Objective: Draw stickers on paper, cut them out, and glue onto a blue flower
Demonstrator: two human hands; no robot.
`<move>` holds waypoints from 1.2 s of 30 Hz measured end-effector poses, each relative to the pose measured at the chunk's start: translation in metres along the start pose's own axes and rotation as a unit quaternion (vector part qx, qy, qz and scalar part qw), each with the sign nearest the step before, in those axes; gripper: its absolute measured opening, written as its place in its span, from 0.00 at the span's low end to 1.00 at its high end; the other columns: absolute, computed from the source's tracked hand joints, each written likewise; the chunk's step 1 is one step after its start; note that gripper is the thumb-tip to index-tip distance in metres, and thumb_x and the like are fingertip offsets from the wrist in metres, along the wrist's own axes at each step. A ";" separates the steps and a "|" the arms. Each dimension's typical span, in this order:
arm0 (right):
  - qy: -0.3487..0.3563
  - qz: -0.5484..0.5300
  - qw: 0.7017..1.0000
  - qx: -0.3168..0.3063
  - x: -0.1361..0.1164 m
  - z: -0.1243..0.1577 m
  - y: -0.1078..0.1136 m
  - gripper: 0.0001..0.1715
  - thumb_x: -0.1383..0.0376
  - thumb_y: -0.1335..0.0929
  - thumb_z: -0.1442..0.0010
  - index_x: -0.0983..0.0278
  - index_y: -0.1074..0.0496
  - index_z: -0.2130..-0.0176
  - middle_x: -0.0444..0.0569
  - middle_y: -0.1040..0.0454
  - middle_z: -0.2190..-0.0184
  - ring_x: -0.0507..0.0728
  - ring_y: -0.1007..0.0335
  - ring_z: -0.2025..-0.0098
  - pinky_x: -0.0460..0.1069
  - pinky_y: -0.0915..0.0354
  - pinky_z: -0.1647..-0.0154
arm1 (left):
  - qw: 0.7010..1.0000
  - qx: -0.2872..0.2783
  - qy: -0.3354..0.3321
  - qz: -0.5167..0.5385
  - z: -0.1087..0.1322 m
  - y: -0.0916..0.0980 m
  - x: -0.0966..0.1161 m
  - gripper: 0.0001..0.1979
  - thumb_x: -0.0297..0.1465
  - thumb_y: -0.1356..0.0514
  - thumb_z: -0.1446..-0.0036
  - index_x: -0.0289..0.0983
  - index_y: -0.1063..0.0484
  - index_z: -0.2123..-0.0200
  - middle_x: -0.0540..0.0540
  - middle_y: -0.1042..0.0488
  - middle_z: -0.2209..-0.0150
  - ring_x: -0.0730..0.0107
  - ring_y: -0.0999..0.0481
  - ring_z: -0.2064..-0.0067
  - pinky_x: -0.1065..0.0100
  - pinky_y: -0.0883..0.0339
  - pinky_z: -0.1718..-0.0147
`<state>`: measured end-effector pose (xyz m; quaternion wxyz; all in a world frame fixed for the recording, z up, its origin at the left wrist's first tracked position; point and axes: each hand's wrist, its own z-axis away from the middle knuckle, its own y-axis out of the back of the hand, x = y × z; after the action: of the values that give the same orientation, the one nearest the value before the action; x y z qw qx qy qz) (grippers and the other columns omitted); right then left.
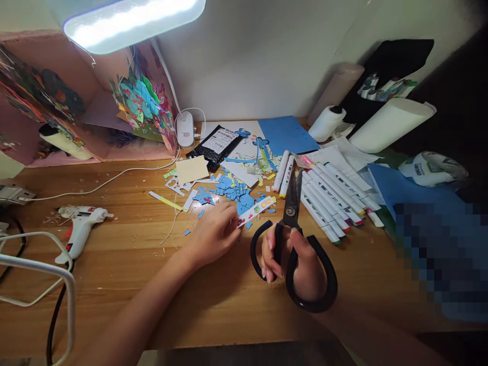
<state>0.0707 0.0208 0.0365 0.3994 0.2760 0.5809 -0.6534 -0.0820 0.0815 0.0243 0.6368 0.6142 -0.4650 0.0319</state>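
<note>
My left hand (217, 231) is closed on one end of a narrow white paper strip (257, 209) with small coloured drawings on it. The strip points to the right, over a heap of blue paper scraps (232, 189). In my right hand (301, 262) is a pair of scissors (292, 211) with black looped handles, its blades pointing up and away from me. The fingers pass through the handles, and the blades look slightly parted. Nothing shows between them. The scissors are to the right of the strip, apart from it.
Several white markers (324, 198) lie behind the scissors. A glue gun (86, 223) rests at left, with a white cable (114, 185) behind it. A pink box (102, 152), a black package (217, 145), paper rolls (392, 124) and blue sheets (287, 133) line the back. A lamp (133, 25) hangs above.
</note>
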 end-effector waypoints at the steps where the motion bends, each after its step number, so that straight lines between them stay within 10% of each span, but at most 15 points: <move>1: -0.006 0.001 1.000 -0.005 0.001 0.000 0.000 0.28 0.42 0.39 0.49 0.63 0.40 0.78 0.36 0.46 0.92 0.48 0.48 0.91 0.42 0.47 0.88 | 1.000 0.010 0.008 0.012 0.000 0.000 0.001 0.09 0.27 0.47 0.44 0.37 0.44 0.75 0.51 0.39 0.73 0.72 0.41 0.71 0.70 0.47 0.72; 9: -0.021 0.021 0.999 -0.035 -0.001 -0.004 0.003 0.28 0.42 0.41 0.45 0.63 0.40 0.77 0.36 0.46 0.92 0.48 0.47 0.89 0.43 0.47 0.86 | 0.975 0.110 0.079 0.176 -0.003 0.002 0.002 0.07 0.32 0.46 0.41 0.36 0.33 0.70 0.47 0.31 0.68 0.71 0.32 0.65 0.68 0.39 0.63; 15: -0.055 0.059 0.985 -0.155 0.012 0.000 0.004 0.40 0.31 0.45 0.54 0.64 0.39 0.70 0.40 0.41 0.84 0.51 0.42 0.82 0.48 0.41 0.77 | 0.887 0.222 0.189 0.359 -0.007 0.005 -0.002 0.14 0.32 0.35 0.52 0.37 0.32 0.62 0.51 0.29 0.71 0.74 0.30 0.70 0.72 0.37 0.69; 26: -0.077 0.139 0.966 -0.205 0.021 0.001 0.013 0.36 0.35 0.46 0.48 0.63 0.38 0.68 0.39 0.44 0.81 0.49 0.47 0.81 0.47 0.40 0.77 | 0.858 0.121 0.221 0.448 -0.006 0.020 0.009 0.10 0.36 0.37 0.52 0.35 0.29 0.76 0.51 0.30 0.76 0.77 0.33 0.73 0.74 0.39 0.71; 36: -0.023 0.235 0.945 -0.228 0.020 0.005 0.013 0.36 0.37 0.50 0.45 0.64 0.38 0.69 0.42 0.42 0.81 0.50 0.46 0.80 0.46 0.42 0.78 | 0.865 0.174 0.213 0.420 -0.003 0.018 0.024 0.13 0.35 0.36 0.52 0.35 0.35 0.79 0.53 0.31 0.80 0.79 0.34 0.76 0.76 0.40 0.75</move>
<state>0.0714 0.0118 0.0137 0.6073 0.2910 0.6233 -0.3975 -0.0780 0.0759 0.0534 0.5298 0.4396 -0.5190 0.5067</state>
